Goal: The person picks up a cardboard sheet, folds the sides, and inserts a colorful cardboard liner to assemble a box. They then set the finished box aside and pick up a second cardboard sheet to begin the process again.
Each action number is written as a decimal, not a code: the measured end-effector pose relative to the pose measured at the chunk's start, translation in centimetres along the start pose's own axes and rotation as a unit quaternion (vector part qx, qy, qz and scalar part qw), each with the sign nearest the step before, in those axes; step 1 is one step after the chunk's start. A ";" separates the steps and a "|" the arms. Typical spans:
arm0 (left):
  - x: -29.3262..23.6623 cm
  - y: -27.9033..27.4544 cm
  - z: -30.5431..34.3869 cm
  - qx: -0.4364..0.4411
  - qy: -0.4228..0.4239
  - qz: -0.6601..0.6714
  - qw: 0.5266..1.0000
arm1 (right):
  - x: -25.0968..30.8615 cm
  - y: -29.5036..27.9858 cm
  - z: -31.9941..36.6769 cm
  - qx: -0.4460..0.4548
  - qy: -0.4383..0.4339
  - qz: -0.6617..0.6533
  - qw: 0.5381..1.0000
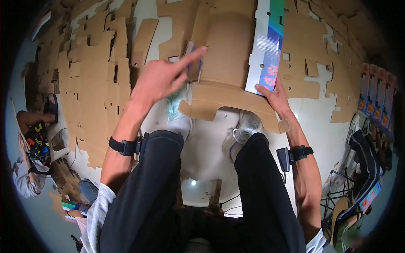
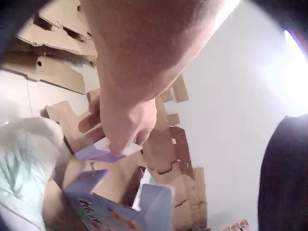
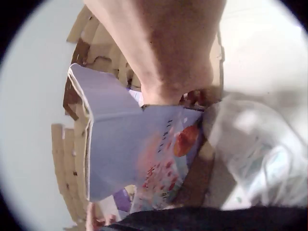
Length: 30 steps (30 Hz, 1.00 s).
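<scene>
A partly folded cardboard box (image 1: 230,46), plain brown inside and printed blue with pink blossoms outside, lies before the person's knees. My right hand (image 1: 276,97) pinches the near end of its right side wall (image 1: 262,63), thumb on the white edge and fingers on the printed face. The left hand (image 1: 162,78) is over the left side wall, index finger stretched out across it. In the left wrist view its fingers overlap a white and purple flap (image 2: 98,153). The near end panel (image 1: 230,96) folds outward with a cut-out. In the right wrist view the printed panel (image 3: 139,149) hides most of the right hand.
Flattened cardboard sheets (image 1: 95,84) cover the floor left, and more (image 1: 308,55) lie right. Both shoes (image 1: 242,133) with clear covers stand close to the box's near end. Printed boxes (image 1: 375,95) stand far right. Other people sit at both sides.
</scene>
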<state>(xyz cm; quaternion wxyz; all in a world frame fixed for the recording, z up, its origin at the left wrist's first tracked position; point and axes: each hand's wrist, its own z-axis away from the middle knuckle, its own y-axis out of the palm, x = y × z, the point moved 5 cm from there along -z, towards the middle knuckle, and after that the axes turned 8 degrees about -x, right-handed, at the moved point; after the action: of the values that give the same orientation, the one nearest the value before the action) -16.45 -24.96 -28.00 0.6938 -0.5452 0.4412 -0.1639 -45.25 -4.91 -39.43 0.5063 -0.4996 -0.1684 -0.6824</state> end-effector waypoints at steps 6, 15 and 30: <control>-3.3 2.6 -0.4 0.071 0.157 -0.073 0.982 | 2.2 2.0 0.7 0.053 -0.023 0.005 0.998; -2.4 5.0 -0.6 0.144 0.222 0.015 0.964 | 0.0 1.5 0.9 0.024 -0.010 -0.066 0.998; 2.1 3.8 0.6 0.028 -0.104 0.226 0.968 | 0.0 -0.1 0.4 0.106 0.149 -0.154 0.971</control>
<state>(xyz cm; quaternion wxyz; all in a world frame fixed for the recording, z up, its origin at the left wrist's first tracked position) -15.81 -24.75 -32.29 0.7701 -0.4256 0.4733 0.0422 -45.12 -4.56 -39.24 0.4648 -0.3037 -0.2376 -0.7970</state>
